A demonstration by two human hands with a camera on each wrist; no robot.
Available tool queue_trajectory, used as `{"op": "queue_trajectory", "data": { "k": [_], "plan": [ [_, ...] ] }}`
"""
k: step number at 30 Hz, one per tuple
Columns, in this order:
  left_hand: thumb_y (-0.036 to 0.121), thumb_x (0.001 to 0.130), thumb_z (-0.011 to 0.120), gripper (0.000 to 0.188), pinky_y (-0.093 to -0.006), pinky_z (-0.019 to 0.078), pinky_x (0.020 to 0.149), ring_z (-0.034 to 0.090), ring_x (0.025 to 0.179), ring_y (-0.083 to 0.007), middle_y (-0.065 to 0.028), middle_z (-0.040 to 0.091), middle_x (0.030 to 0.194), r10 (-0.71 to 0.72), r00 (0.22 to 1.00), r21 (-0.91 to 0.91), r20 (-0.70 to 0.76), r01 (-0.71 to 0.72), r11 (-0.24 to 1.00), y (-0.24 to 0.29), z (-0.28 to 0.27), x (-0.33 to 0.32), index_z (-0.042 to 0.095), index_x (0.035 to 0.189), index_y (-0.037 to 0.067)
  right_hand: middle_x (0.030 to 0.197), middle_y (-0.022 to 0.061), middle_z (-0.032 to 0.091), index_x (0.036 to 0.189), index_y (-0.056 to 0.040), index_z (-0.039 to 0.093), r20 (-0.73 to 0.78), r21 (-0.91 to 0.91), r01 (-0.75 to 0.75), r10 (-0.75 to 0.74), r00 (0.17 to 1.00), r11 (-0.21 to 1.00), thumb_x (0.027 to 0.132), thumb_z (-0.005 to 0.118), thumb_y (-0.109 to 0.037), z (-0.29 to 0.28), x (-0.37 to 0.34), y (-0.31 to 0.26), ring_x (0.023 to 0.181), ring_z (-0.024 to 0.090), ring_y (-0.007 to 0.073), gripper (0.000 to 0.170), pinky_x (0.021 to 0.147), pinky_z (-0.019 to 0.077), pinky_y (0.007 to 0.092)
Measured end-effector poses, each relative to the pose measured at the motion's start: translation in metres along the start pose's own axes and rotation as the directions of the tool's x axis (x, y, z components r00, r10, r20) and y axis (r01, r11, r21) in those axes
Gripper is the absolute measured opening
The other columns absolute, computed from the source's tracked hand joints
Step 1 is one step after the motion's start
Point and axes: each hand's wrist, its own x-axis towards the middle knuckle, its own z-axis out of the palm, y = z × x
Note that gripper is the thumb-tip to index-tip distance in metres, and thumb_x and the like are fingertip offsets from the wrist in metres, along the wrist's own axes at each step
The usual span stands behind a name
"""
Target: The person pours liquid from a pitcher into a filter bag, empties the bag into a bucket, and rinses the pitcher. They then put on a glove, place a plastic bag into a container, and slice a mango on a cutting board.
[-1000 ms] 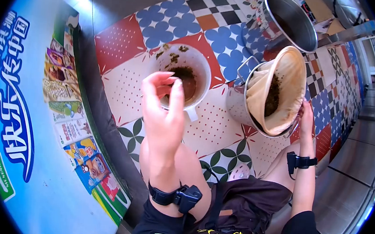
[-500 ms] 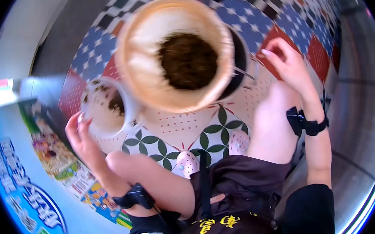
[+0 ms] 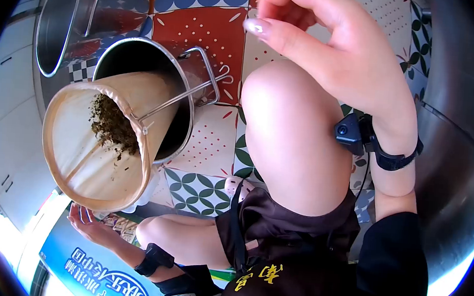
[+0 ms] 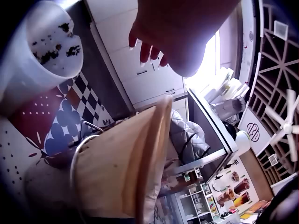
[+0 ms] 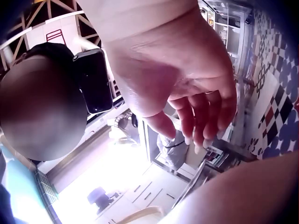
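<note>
A cloth filter bag (image 3: pixel 60 128) on a wire handle leans out of a steel pot (image 3: pixel 180 60) on the tiled floor. Dark, wet tea-like leaves (image 3: pixel 113 127) lie inside it. My left hand (image 3: pixel 91 228) is near the bag's lower rim in the head view, its fingers loose and holding nothing. The left wrist view has that hand (image 4: pixel 170 35) in the air, apart from the bag (image 4: pixel 124 163). Raised above my knee, my right hand (image 3: pixel 334 50) is empty with fingers loosely bent. A white jug (image 4: pixel 51 56) with leaf bits stuck inside shows in the left wrist view.
A second steel pot (image 3: pixel 60 23) stands beyond the first on the floor. The blue printed freezer (image 3: pixel 94 267) is on my left, and a metal cabinet front (image 3: pixel 452 137) on my right. White drawers (image 4: pixel 140 70) line the far side.
My right hand has come away from the bag's rim and risen above my knee. My left hand has left the white jug's mouth. The head view has swung round.
</note>
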Motion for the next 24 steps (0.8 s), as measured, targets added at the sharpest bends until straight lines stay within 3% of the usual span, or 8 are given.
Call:
{"op": "queue_trajectory", "data": {
  "k": [6,11,13,15,16,17,19,24],
  "plan": [
    [0.038,0.096,0.041,0.044,-0.0377,0.0383,0.094,0.053,0.112,-0.0267,-0.0155,0.055,0.119,0.052,0.997,0.145,-0.064,-0.042,0.989,0.027,-0.005,0.004,0.050,0.120,0.001,0.080,0.0026,0.057,0.089,-0.0058,0.058,0.010,-0.090,-0.061,0.062,0.998,0.994,0.090,0.058,-0.015,-0.006,-0.010,0.053,0.076,0.055,0.0126,0.009,0.072,0.0453,0.0245],
    [0.037,0.082,0.062,0.049,-0.0390,0.0425,0.082,0.054,0.089,-0.0214,-0.0111,0.053,0.097,-0.406,0.905,0.378,-0.125,0.422,0.824,-0.071,-0.074,0.026,0.050,0.114,0.002,0.082,0.0022,0.055,0.091,-0.0049,0.056,0.013,-0.069,-0.093,0.094,0.996,0.993,0.089,0.057,-0.012,-0.010,-0.006,0.045,0.077,0.052,0.0113,0.007,0.074,0.0428,0.0238],
    [0.035,0.080,0.065,0.056,-0.0394,0.0477,0.072,0.050,0.079,-0.0203,-0.0106,0.048,0.090,-0.441,0.878,0.377,-0.184,0.478,0.794,-0.144,-0.110,0.019,0.046,0.118,0.000,0.083,0.0012,0.054,0.092,-0.0040,0.055,0.058,-0.078,-0.134,0.139,0.989,0.988,0.088,0.057,-0.010,-0.013,-0.003,0.035,0.078,0.051,0.0101,0.007,0.075,0.0417,0.0233],
    [0.026,0.084,0.064,0.051,-0.0394,0.0520,0.077,0.058,0.091,-0.0275,-0.0212,0.051,0.115,-0.760,0.647,0.111,0.061,0.752,0.649,-0.147,-0.111,0.001,0.042,0.119,-0.004,0.081,0.0035,0.057,0.089,-0.0039,0.056,0.036,-0.093,-0.086,0.089,0.995,0.992,0.089,0.058,-0.012,-0.012,0.001,0.026,0.076,0.054,0.0129,0.008,0.071,0.0444,0.0247],
    [0.026,0.087,0.062,0.050,-0.0448,0.0538,0.084,0.060,0.093,-0.0351,-0.0271,0.051,0.116,-0.801,0.579,-0.113,0.153,0.816,0.567,-0.144,-0.099,-0.015,0.041,0.118,-0.007,0.080,0.0047,0.059,0.087,-0.0038,0.056,0.032,-0.103,-0.059,0.063,0.997,0.993,0.089,0.058,-0.012,-0.010,0.003,0.020,0.074,0.056,0.0143,0.009,0.068,0.0457,0.0253],
    [0.023,0.090,0.058,0.044,-0.0440,0.0551,0.084,0.061,0.095,-0.0400,-0.0313,0.051,0.117,-0.795,0.468,-0.273,0.387,0.881,0.386,-0.163,-0.099,-0.021,0.041,0.117,-0.008,0.080,0.0046,0.058,0.087,-0.0035,0.056,0.051,-0.108,-0.080,0.086,0.995,0.991,0.088,0.058,-0.012,-0.010,0.006,0.013,0.074,0.056,0.0139,0.009,0.069,0.0453,0.0253],
    [0.021,0.093,0.053,0.040,-0.0411,0.0540,0.087,0.059,0.100,-0.0398,-0.0321,0.051,0.116,-0.791,0.417,-0.268,0.447,0.907,0.326,-0.179,-0.093,-0.036,0.039,0.117,-0.008,0.079,0.0045,0.057,0.087,-0.0029,0.055,0.084,-0.120,-0.120,0.130,0.988,0.986,0.088,0.058,-0.010,-0.007,0.011,-0.003,0.074,0.055,0.0129,0.008,0.070,0.0444,0.0252],
    [0.019,0.095,0.046,0.037,-0.0444,0.0500,0.093,0.055,0.106,-0.0420,-0.0341,0.046,0.120,-0.816,0.427,-0.283,0.390,0.899,0.335,-0.174,-0.076,-0.053,0.033,0.117,-0.008,0.076,0.0034,0.056,0.086,-0.0028,0.055,0.131,-0.198,-0.166,0.194,0.972,0.966,0.087,0.058,-0.008,0.012,0.024,-0.039,0.070,0.053,0.0119,0.006,0.067,0.0433,0.0241]
  ]
}}
